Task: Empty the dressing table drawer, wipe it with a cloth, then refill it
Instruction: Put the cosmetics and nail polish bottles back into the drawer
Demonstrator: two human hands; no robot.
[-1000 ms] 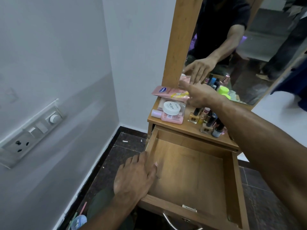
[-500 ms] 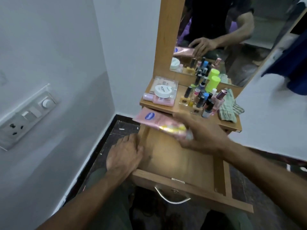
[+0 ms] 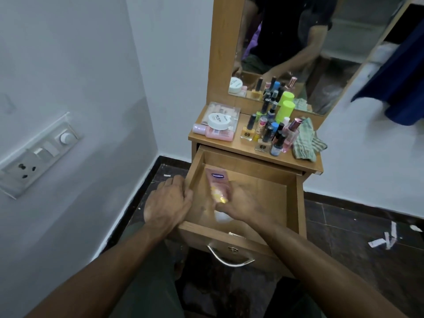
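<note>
The wooden drawer [image 3: 293, 203] of the dressing table stands pulled out. My right hand [image 3: 241, 203] is inside it near the left side and grips a pink tube with a blue label [image 3: 216, 182], whose white cap points toward the drawer front. My left hand [image 3: 167, 200] rests on the drawer's left wall with its fingers over the rim. On the table top [image 3: 238, 145] stand several nail polish and perfume bottles [image 3: 268, 131], a white round jar [image 3: 218, 121] on a clear box, a pink bottle [image 3: 219, 133] and a green checked cloth [image 3: 306, 143].
A mirror [image 3: 309, 42] rises behind the table top and reflects me. A white wall with a switch and socket panel [image 3: 39, 154] is close on the left. Dark floor tiles with white paper scraps [image 3: 383, 241] lie to the right. The drawer has a metal handle [image 3: 229, 258].
My right hand took the pink tube from the table top and brought it down into the drawer. My left hand stayed on the drawer's left wall. The view tilted down.
</note>
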